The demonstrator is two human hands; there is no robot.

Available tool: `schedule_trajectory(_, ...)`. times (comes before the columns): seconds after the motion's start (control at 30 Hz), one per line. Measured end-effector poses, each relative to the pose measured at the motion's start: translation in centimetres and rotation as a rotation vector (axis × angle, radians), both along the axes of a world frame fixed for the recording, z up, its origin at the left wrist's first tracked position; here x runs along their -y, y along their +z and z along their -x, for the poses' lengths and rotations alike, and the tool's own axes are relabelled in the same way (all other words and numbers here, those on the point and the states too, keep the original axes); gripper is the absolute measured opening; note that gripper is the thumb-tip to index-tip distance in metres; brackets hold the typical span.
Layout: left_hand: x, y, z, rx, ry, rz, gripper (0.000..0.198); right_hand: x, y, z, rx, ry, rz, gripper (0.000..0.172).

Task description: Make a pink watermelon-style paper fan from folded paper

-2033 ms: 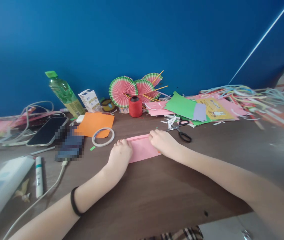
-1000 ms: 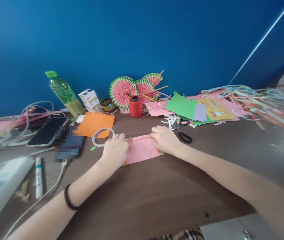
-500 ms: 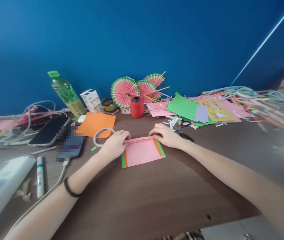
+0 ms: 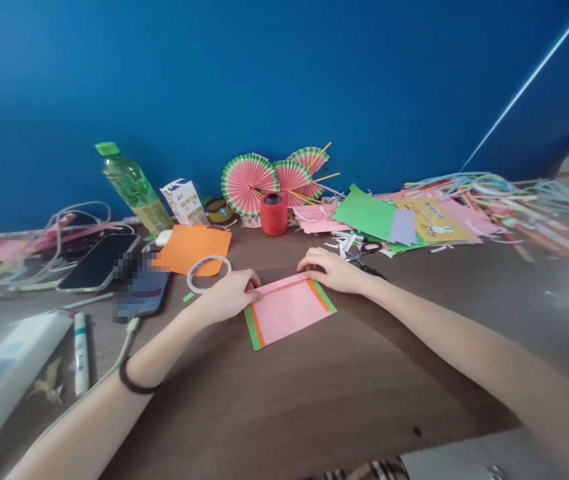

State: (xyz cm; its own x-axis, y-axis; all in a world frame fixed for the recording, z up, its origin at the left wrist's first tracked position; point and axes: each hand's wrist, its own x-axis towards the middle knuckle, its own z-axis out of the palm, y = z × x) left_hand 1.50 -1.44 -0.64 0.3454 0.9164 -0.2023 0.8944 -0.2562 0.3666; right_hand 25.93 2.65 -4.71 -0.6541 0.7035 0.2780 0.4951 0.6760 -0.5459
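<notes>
A pink sheet of paper [image 4: 291, 312] with green and orange strips along its two sides lies on the brown table, its far edge folded over in a narrow band. My left hand [image 4: 231, 292] pinches the left end of that fold. At the right end, the fingers of my right hand [image 4: 329, 268] are closed on the fold too. A roll of tape [image 4: 191, 275] lies just beyond my left hand, partly over an orange sheet [image 4: 197, 247]. Black-handled scissors [image 4: 367, 252] rest behind my right hand, partly hidden by it.
Along the blue wall stand a green bottle [image 4: 134, 190], a small carton [image 4: 184, 202], pleated pink-and-green paper fans [image 4: 250, 179] and a red thread spool [image 4: 274, 217]. Coloured papers [image 4: 367, 213] pile up at the right. Phones [image 4: 99, 262], a marker [image 4: 81, 353] and cables lie left.
The pink sheet has turned a little, its near left corner swinging toward me. My left hand has come slightly nearer and the fold looks flatter. My right hand has barely moved.
</notes>
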Motion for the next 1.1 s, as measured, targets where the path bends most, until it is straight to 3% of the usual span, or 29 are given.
schedule_trajectory(0.23,-0.5,-0.1,0.5,-0.004,-0.109,-0.160,0.016,0.1,0.1,0.1,-0.040,0.017,0.036,0.014)
schedule_trajectory(0.37,-0.6,0.9,0.9,0.035,-0.087,-0.205,0.019,0.1,0.5,0.3,-0.067,-0.097,0.017,0.012)
schedule_trajectory(0.6,-0.4,2.6,1.8,0.105,0.055,-0.152,0.036,0.6,1.2,0.4,-0.187,-0.207,-0.254,0.012)
schedule_trajectory(0.77,-0.1,2.7,1.3,0.246,0.079,-0.417,0.030,0.9,1.2,0.3,-0.236,-0.275,-0.446,0.019)
schedule_trajectory(0.87,-0.3,2.3,1.3,0.240,0.067,-0.508,0.027,0.9,1.1,0.2,-0.169,-0.245,-0.491,0.025)
schedule_trajectory(1.1,-0.9,1.7,1.8,-0.003,0.024,-0.243,0.029,-0.1,0.2,0.0,-0.032,-0.063,-0.384,0.023)
